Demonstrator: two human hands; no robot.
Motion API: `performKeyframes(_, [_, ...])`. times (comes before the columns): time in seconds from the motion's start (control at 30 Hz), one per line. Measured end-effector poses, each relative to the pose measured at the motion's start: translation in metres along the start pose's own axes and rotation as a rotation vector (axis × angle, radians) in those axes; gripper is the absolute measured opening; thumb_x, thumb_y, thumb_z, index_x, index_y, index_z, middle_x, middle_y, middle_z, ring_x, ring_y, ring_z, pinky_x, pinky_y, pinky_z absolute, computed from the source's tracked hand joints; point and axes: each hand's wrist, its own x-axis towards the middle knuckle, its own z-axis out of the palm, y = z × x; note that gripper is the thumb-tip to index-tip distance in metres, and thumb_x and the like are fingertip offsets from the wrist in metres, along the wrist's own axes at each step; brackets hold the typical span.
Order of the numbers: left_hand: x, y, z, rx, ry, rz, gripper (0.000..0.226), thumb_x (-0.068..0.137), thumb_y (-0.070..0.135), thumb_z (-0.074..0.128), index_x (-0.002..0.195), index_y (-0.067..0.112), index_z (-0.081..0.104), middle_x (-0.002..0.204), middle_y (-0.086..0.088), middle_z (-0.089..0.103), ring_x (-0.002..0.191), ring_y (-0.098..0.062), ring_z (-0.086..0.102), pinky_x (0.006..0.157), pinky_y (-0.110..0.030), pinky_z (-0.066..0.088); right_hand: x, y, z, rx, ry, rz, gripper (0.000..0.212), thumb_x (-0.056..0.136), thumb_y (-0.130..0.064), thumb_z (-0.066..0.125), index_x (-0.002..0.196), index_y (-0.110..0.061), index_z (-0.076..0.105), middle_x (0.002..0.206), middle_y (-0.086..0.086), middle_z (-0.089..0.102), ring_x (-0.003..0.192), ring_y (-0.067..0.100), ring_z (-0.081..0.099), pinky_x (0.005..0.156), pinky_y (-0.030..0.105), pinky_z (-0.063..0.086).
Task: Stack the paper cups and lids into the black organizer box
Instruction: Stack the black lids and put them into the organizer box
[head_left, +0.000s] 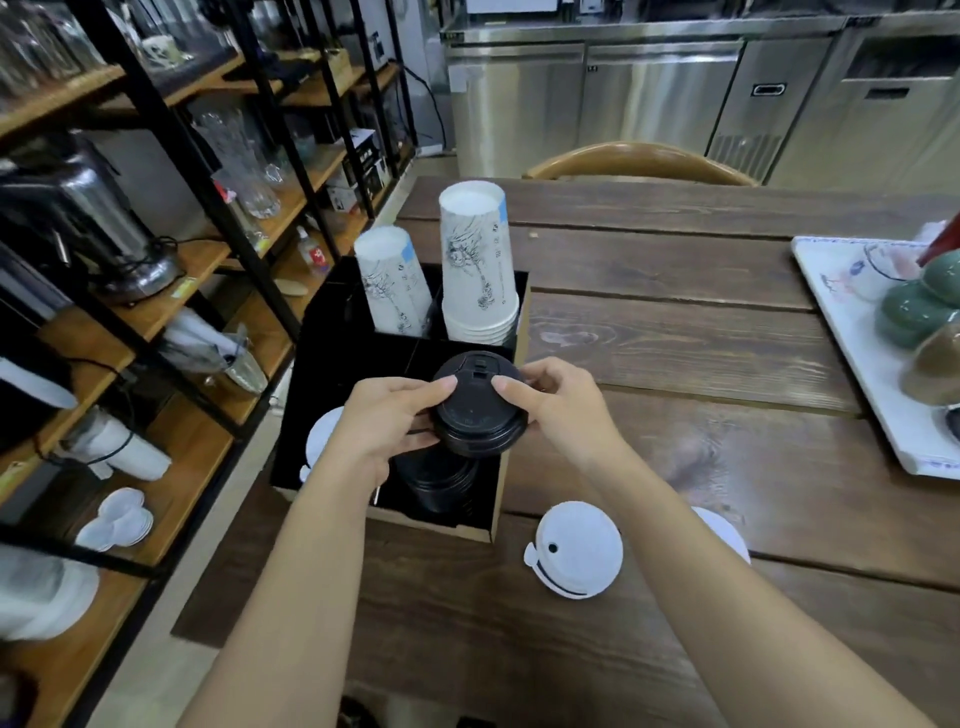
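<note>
Right now both hands, left hand (387, 415) and right hand (558, 405), clasp one black lid stack (475, 410) over the organizer box (332, 364); two cup stacks (475, 270) stand behind.

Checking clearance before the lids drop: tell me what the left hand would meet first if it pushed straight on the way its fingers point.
The left hand points right, at the black lids it already grips. Beyond them the right hand closes the line from the other side.
</note>
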Motion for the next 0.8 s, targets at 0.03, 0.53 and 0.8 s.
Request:
performKeyframes(0.03, [-0.001, -0.003, -0.006, -0.006, 0.017, 0.009, 0.014, 0.079, 0.021, 0.072, 0.083, 0.007, 0.070, 0.074, 0.001, 0.076, 0.068, -0.012, 0.071, 0.067, -0.027, 0.058, 0.000, 0.000, 0.007, -0.001, -0.003, 0.007, 0.029, 0.078, -0.035, 0.070, 0.092, -0.011, 0.063, 0.094, 0.011, 0.068, 0.089, 0.028, 0.066, 0.074, 0.047, 0.056])
performKeyframes(0.53, [0.004, -0.052, -0.040, 0.106, 0.111, 0.008, 0.019, 0.083, 0.025, 0.067, 0.067, 0.016, 0.068, 0.090, -0.014, 0.073, 0.095, -0.033, 0.067, 0.093, -0.052, 0.051, -0.012, 0.023, 0.063, -0.278, 0.071, 0.136, 0.030, 0.081, -0.038, 0.067, 0.097, -0.013, 0.060, 0.100, 0.003, 0.065, 0.091, 0.020, 0.060, 0.076, 0.033, 0.048])
performKeyframes(0.8, [0.001, -0.048, -0.041, 0.262, 0.047, 0.049, 0.024, 0.088, 0.030, 0.060, 0.065, 0.024, 0.055, 0.077, -0.001, 0.061, 0.084, -0.024, 0.058, 0.091, -0.050, 0.048, -0.014, 0.024, 0.070, -0.493, 0.144, 0.081, 0.036, 0.087, -0.039, 0.058, 0.101, -0.006, 0.059, 0.099, 0.006, 0.059, 0.094, 0.024, 0.054, 0.077, 0.034, 0.043])
